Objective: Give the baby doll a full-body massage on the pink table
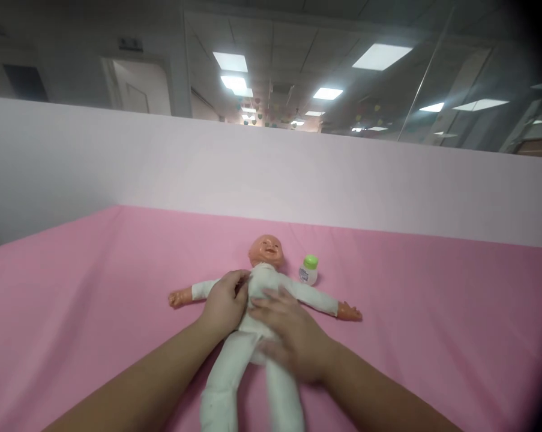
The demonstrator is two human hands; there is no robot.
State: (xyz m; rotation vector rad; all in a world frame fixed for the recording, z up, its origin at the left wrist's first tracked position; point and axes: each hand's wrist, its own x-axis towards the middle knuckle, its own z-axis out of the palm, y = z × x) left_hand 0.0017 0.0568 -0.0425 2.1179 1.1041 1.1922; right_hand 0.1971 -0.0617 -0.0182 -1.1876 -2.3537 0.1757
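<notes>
A baby doll (264, 277) with a white cloth body lies on its back, head away from me, arms stretched out to both sides. Against its torso, on the left side below the shoulder, my left hand (225, 305) is closed, with its fingers bent at the doll's side. My right hand (295, 333) lies over the doll's belly, fingers apart and flat, slightly smeared by motion. It covers part of the lower torso and the top of one leg. Beside the doll's head, to the right, stands a small clear jar with a green lid (310, 270).
A pink sheet (401, 312) with soft creases covers the surface under the doll. Behind it runs a low white wall (271, 174), with glass panels above it. Ceiling lights and a doorway (142, 87) show beyond.
</notes>
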